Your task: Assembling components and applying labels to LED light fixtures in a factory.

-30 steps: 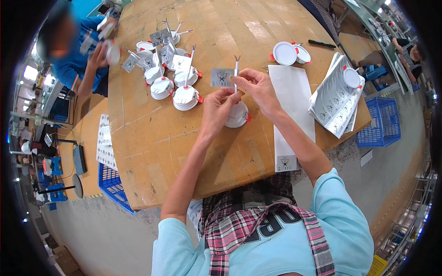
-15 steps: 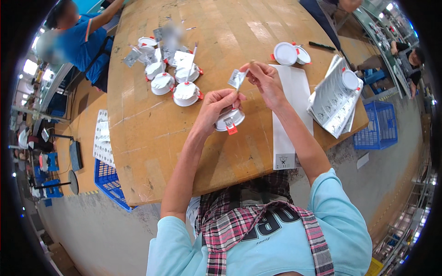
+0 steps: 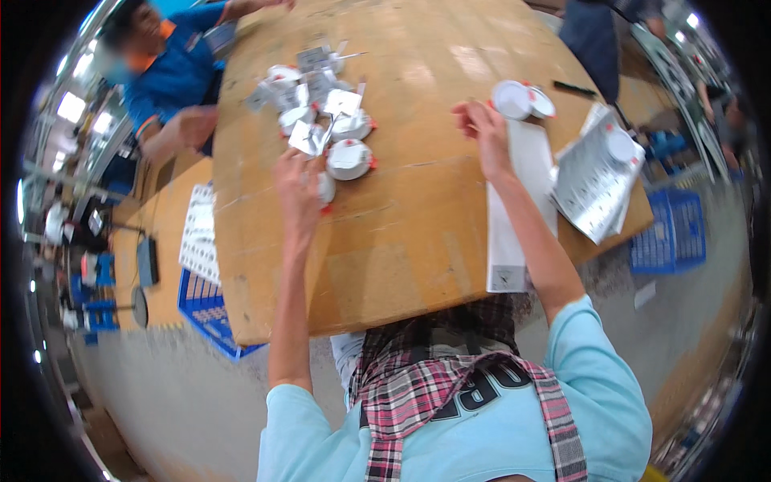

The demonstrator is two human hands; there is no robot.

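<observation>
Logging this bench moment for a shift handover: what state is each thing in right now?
left hand: shut on a round white fitting
right hand: open, reaching toward the white discs
pile of white fittings: clustered on the table
white discs: lying flat, side by side
silver sheets: stacked at the table edge

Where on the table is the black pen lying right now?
In the head view, the black pen lies at the table's far right, just right of two white round fixtures and beyond the grey sheets.
</observation>
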